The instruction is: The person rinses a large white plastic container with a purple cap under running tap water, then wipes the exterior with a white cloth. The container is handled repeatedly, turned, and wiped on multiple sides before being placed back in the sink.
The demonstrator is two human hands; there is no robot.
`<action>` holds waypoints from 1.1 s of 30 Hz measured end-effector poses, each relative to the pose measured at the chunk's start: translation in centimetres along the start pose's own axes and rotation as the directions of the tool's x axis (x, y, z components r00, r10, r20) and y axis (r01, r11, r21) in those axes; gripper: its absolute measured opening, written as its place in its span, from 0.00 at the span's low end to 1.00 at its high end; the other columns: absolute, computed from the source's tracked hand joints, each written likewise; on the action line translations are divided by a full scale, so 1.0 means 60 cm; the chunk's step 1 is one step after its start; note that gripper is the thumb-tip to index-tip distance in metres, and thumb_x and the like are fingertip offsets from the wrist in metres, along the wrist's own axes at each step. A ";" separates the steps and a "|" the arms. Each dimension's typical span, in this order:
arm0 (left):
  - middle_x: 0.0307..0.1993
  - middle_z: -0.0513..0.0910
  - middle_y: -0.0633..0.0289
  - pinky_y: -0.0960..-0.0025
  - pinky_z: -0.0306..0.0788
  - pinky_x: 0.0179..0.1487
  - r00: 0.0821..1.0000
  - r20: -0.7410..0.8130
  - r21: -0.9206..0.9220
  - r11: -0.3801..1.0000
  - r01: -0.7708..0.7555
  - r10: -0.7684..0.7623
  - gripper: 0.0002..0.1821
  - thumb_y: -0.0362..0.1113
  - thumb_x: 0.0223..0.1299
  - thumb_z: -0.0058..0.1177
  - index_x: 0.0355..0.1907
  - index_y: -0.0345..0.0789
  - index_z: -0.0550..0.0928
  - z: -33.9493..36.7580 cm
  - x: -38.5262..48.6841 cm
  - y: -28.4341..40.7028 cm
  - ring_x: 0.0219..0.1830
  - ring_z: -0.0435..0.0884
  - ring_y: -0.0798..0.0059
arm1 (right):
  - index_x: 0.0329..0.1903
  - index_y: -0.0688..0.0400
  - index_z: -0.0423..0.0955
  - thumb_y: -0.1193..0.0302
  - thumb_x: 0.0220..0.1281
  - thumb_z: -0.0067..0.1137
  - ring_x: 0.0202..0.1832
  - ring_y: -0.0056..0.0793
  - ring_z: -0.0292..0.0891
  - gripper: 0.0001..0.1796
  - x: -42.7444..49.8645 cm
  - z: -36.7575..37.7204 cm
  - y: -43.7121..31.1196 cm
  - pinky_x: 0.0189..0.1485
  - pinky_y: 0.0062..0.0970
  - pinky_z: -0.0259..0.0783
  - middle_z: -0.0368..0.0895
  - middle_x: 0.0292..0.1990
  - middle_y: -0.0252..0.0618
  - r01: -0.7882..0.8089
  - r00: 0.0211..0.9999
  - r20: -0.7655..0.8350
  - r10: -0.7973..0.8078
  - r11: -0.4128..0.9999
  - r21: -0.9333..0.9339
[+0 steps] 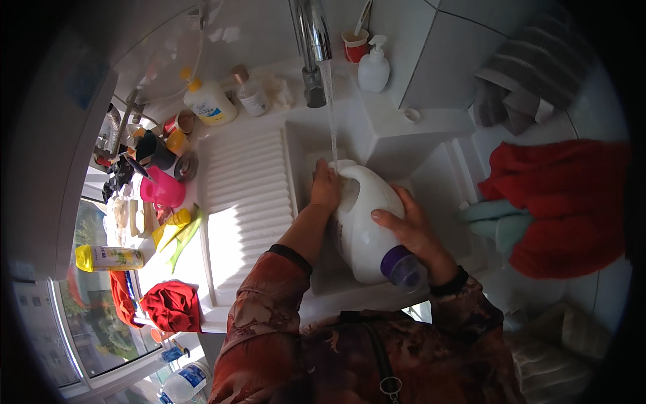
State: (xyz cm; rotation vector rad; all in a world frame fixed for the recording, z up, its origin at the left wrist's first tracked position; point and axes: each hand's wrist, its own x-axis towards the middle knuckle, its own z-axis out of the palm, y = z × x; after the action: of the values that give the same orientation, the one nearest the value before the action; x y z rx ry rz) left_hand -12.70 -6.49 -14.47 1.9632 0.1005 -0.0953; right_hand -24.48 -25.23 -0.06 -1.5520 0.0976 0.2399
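A large white plastic jug (371,222) with a purple collar and clear cap lies tilted over the sink basin (323,283), its cap end towards me. My right hand (416,227) grips its side near the cap, thumb on top. My left hand (325,187) is at the jug's far end beside the handle; its fingers are partly hidden, so whether it grips or only touches cannot be told. Water (331,116) runs from the chrome faucet (320,40) onto the jug by the handle.
Left of the basin is a ribbed washboard (247,182). Behind stand a yellow-topped pump bottle (209,103), a clear bottle (251,93) and a white soap dispenser (374,65). A pink cup (162,187) is at the left. Red cloth (560,212) and a grey towel (530,65) hang at the right.
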 end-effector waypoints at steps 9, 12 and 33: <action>0.68 0.69 0.34 0.36 0.53 0.77 0.687 0.334 0.296 0.621 -0.726 0.645 0.16 0.31 0.73 0.45 0.59 0.27 0.76 -0.038 -0.104 -0.048 0.74 0.62 0.31 | 0.68 0.64 0.67 0.61 0.59 0.72 0.56 0.32 0.78 0.38 -0.001 -0.002 -0.007 0.58 0.34 0.75 0.80 0.56 0.46 -0.030 0.998 0.054 0.028 0.999 0.034; 0.66 0.72 0.36 0.42 0.58 0.76 0.796 0.308 0.334 0.725 -0.603 0.521 0.17 0.35 0.70 0.52 0.57 0.28 0.76 -0.061 -0.119 0.011 0.72 0.66 0.35 | 0.68 0.64 0.67 0.62 0.59 0.73 0.56 0.32 0.78 0.38 0.000 -0.004 -0.004 0.58 0.34 0.75 0.80 0.56 0.45 -0.006 0.998 0.061 0.002 0.999 0.052; 0.65 0.79 0.52 0.61 0.71 0.69 0.799 0.411 0.243 0.792 -0.561 0.439 0.25 0.32 0.67 0.60 0.67 0.40 0.78 -0.081 0.017 0.012 0.66 0.78 0.54 | 0.70 0.64 0.65 0.64 0.59 0.73 0.58 0.32 0.76 0.39 -0.004 -0.018 -0.008 0.62 0.34 0.73 0.78 0.57 0.44 -0.084 0.996 0.051 0.078 0.987 0.140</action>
State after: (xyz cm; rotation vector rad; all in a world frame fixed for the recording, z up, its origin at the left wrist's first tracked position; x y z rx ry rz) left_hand -11.50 -2.25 -12.07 2.2355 -0.7241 -0.0945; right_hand -24.50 -26.33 0.45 -1.4017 0.1395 0.3257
